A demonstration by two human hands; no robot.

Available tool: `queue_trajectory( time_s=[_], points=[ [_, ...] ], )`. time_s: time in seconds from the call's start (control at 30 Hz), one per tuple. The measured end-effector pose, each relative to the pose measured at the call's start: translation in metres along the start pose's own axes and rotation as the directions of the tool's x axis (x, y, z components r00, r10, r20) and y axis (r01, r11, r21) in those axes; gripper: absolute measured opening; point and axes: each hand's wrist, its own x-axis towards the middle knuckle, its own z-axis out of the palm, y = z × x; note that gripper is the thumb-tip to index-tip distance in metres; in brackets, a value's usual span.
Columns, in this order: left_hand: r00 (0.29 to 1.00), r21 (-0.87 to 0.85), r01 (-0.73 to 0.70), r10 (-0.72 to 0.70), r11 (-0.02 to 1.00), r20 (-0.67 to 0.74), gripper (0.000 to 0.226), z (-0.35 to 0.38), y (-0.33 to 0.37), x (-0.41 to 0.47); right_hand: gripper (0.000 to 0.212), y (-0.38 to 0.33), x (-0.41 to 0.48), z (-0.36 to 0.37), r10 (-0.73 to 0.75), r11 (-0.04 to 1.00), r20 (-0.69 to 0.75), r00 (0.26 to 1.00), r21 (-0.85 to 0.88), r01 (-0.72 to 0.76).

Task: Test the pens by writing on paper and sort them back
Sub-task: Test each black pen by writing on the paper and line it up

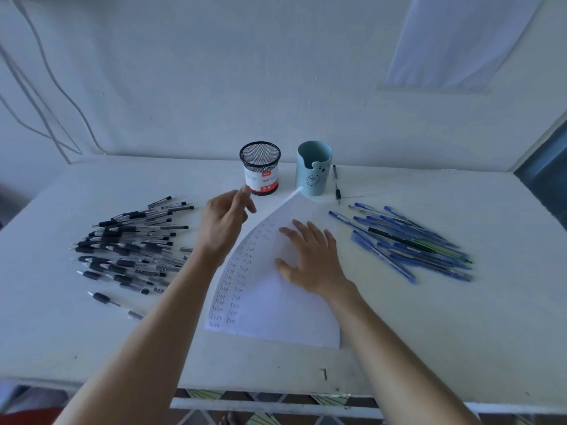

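Observation:
A white sheet of paper (270,308) lies in the middle of the white table (429,332), with two columns of the handwritten word "test" down its left side. My right hand (313,259) rests flat on the sheet with fingers spread. My left hand (225,219) hovers above the paper's left edge, fingers loosely bent, holding nothing that I can see. The paper's far corner curls upward. A heap of black pens (132,246) lies to the left. To the right lies a heap of blue pens (411,240).
A black mesh pen cup (260,168) and a light blue cup with a bear face (313,168) stand behind the paper near the wall. Two dark pens (337,188) lie beside the blue cup. The table's front edge runs below my forearms.

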Motion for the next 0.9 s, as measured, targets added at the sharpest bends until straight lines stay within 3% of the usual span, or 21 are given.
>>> queue_trajectory(
  time_s=[0.2,0.37,0.47,0.63,0.8,0.9],
  points=[
    [0.961,-0.088,0.275,-0.27,0.958,0.058,0.031,0.009,0.007,0.008,0.067,0.007,0.0,-0.006,-0.007,0.996,0.079,0.997,-0.083,0.013],
    [0.909,-0.074,0.402,-0.388,0.913,0.149,0.04,0.01,0.004,0.016,0.068,0.006,0.002,-0.007,-0.01,0.99,0.117,0.993,-0.137,0.027],
    [0.919,-0.143,0.392,-0.379,0.909,0.111,0.014,0.018,-0.002,0.018,0.068,0.007,0.002,-0.005,-0.006,0.992,0.121,0.993,-0.125,0.021],
    [0.907,-0.529,0.363,-0.422,0.767,0.011,0.031,0.025,-0.023,0.022,0.077,0.008,0.005,-0.004,0.018,0.99,0.145,0.989,-0.143,0.003],
    [0.944,-0.499,0.259,-0.326,0.827,-0.051,0.054,0.031,-0.043,0.018,0.082,0.01,0.005,-0.004,0.019,0.99,0.169,0.986,-0.143,0.006],
    [0.959,-0.391,0.227,-0.275,0.892,-0.07,0.041,0.034,-0.049,0.017,0.082,0.01,0.006,-0.003,0.018,0.99,0.165,0.986,-0.142,0.006]
  ],
)
